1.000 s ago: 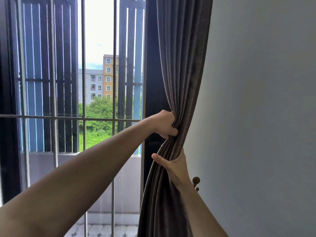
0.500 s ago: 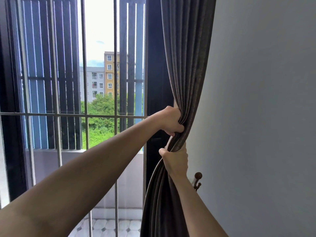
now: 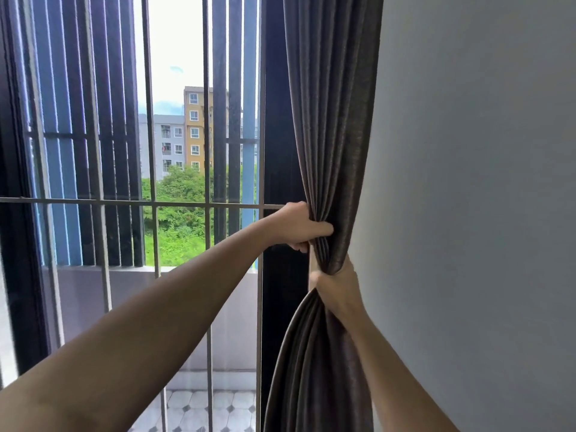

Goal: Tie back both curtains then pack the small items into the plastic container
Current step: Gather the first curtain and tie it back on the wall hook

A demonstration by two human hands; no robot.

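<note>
Left hand [image 3: 299, 226] is gripping the curtain [image 3: 330, 120] by its gathered folds, just left of the wall [image 3: 467, 182]. Right hand [image 3: 335, 285] is squeezing the bunch directly below, nearer the wall. Judged: folds need holding tight and even while a tie goes round; no tie is showing.

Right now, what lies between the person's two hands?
A short bunched stretch of dark curtain, gripped by the left hand above and the right hand below, seen in the head view.
</note>
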